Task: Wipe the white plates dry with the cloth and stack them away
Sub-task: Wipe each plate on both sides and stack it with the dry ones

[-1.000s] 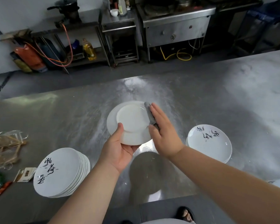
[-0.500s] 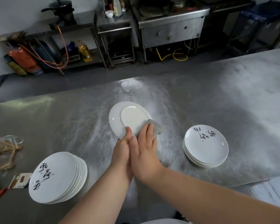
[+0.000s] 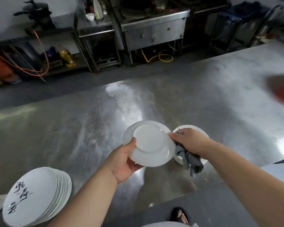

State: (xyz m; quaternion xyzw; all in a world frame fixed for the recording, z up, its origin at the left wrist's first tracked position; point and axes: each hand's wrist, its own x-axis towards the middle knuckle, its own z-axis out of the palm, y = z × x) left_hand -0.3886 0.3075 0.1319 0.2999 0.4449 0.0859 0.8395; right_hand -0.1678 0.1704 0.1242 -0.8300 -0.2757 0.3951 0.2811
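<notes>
Held plate (image 3: 150, 141): plain white underside. Left stack (image 3: 31, 197): white, the top plate bearing black brush-stroke characters (the right stack (image 3: 195, 127) shows similar black marks, largely hidden). Cloth (image 3: 189, 159): grey. Table (image 3: 72, 128): dull silver steel with whitish streaks. Background: orange hose (image 3: 45, 53), yellow hose (image 3: 164, 57), amber-yellow bottle (image 3: 66, 56).

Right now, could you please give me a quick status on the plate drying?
Left hand grips plate, underside up. Right hand holds cloth at its rim. Plate stack partly hidden behind it.
</notes>
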